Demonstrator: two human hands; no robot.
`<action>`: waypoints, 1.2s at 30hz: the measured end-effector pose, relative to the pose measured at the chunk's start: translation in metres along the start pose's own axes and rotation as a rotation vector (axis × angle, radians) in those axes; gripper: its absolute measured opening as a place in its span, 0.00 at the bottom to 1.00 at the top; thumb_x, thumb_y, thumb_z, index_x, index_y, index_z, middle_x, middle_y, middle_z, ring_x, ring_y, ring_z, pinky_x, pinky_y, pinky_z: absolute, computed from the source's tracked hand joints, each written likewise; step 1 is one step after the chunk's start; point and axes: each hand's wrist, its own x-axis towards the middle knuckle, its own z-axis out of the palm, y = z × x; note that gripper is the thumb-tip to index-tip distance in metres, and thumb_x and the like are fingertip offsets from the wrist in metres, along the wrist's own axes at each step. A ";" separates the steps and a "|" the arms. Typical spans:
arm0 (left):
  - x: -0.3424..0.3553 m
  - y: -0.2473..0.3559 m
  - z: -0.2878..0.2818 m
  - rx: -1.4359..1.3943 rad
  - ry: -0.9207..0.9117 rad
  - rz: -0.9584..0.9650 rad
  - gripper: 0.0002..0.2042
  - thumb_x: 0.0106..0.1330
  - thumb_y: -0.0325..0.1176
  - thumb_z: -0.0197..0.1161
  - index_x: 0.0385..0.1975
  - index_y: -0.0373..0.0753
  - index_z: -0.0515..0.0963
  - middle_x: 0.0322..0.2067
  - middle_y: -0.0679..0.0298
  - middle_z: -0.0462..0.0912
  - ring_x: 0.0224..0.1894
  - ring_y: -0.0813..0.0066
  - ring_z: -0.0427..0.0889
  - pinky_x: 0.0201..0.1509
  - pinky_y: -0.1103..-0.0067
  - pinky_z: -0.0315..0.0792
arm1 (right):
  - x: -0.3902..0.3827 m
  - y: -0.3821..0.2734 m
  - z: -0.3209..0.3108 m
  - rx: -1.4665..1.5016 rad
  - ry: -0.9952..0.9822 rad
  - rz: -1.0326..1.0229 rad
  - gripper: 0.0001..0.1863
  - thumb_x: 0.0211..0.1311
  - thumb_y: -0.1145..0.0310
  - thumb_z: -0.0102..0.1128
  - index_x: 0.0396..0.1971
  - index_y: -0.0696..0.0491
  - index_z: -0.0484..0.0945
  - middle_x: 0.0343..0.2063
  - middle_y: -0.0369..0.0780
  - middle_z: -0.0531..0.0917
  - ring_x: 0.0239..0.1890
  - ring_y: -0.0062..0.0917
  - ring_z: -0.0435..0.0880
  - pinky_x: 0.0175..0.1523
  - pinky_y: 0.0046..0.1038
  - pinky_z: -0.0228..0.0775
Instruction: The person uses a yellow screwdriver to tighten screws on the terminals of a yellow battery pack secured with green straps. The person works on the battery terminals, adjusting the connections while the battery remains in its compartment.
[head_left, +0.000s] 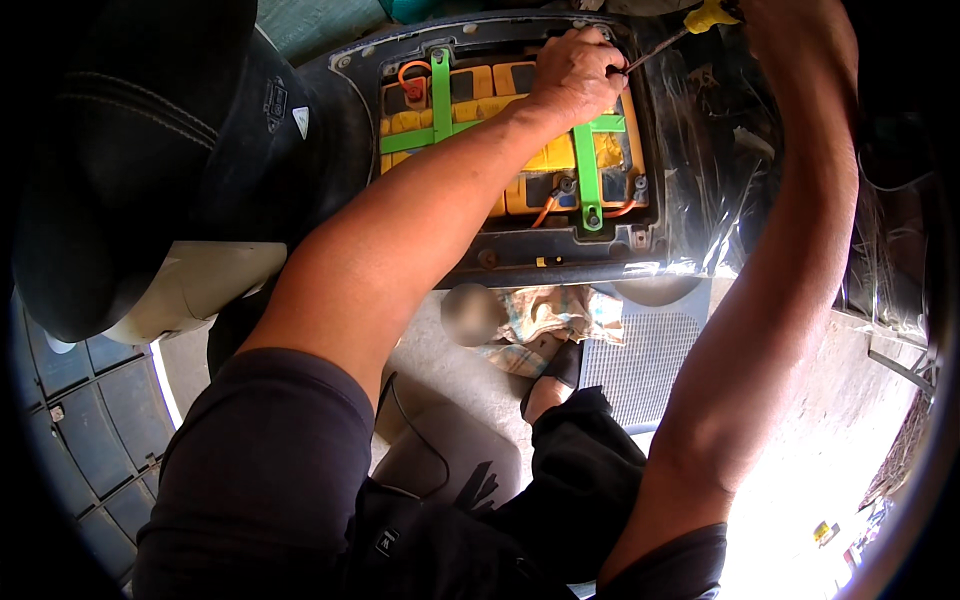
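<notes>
A battery compartment (477, 245) with a dark plastic rim holds several yellow-orange batteries (575, 152) under green metal brackets (440, 100). Orange wires (545, 208) run to some of the terminals. At the far right corner of the compartment, my left hand (582, 72) is closed, its fingertips pinched at something too hidden to make out. My right hand (795, 25), partly in shadow, grips a screwdriver (708, 16) with a yellow handle. The screwdriver's shaft slants down to the left, and its tip meets the fingertips of my left hand.
A raised black seat (150, 140) stands at the left, with a pale panel (205, 288) below it. Clear plastic film (720, 150) covers the body to the right. Below lie a crumpled cloth (565, 312) and a grey textured footboard (640, 365). Blue-grey tiles (115, 400) show at lower left.
</notes>
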 end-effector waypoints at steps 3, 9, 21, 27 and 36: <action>0.000 0.001 -0.001 -0.002 -0.002 0.000 0.09 0.55 0.41 0.68 0.33 0.46 0.85 0.38 0.69 0.79 0.48 0.64 0.76 0.54 0.67 0.67 | 0.009 0.004 -0.008 0.117 -0.049 0.058 0.12 0.51 0.71 0.60 0.33 0.65 0.78 0.24 0.46 0.81 0.26 0.27 0.80 0.34 0.27 0.71; 0.002 0.001 0.000 -0.014 -0.014 -0.003 0.10 0.55 0.41 0.68 0.33 0.45 0.85 0.38 0.67 0.79 0.48 0.64 0.76 0.54 0.67 0.67 | 0.002 0.003 -0.003 0.142 -0.028 -0.160 0.14 0.50 0.72 0.59 0.37 0.64 0.77 0.28 0.48 0.82 0.30 0.30 0.81 0.38 0.29 0.72; 0.001 0.001 -0.001 -0.014 0.007 0.016 0.09 0.54 0.40 0.69 0.32 0.45 0.84 0.37 0.67 0.79 0.46 0.63 0.76 0.51 0.67 0.68 | 0.006 -0.025 -0.008 0.060 -0.095 0.113 0.15 0.54 0.72 0.57 0.41 0.63 0.78 0.30 0.48 0.83 0.31 0.33 0.83 0.40 0.29 0.73; 0.000 -0.001 -0.001 -0.012 0.011 0.026 0.10 0.54 0.41 0.69 0.32 0.44 0.84 0.37 0.67 0.79 0.46 0.63 0.76 0.51 0.67 0.68 | -0.004 -0.017 -0.013 -0.009 -0.080 -0.025 0.18 0.52 0.71 0.60 0.43 0.63 0.78 0.32 0.50 0.83 0.34 0.34 0.84 0.43 0.29 0.74; 0.001 -0.001 0.001 -0.005 0.024 0.022 0.11 0.53 0.42 0.69 0.32 0.44 0.84 0.36 0.67 0.79 0.45 0.63 0.77 0.50 0.67 0.69 | -0.006 -0.001 -0.006 -0.098 0.003 -0.197 0.20 0.49 0.71 0.60 0.44 0.65 0.77 0.36 0.53 0.83 0.37 0.37 0.84 0.46 0.30 0.75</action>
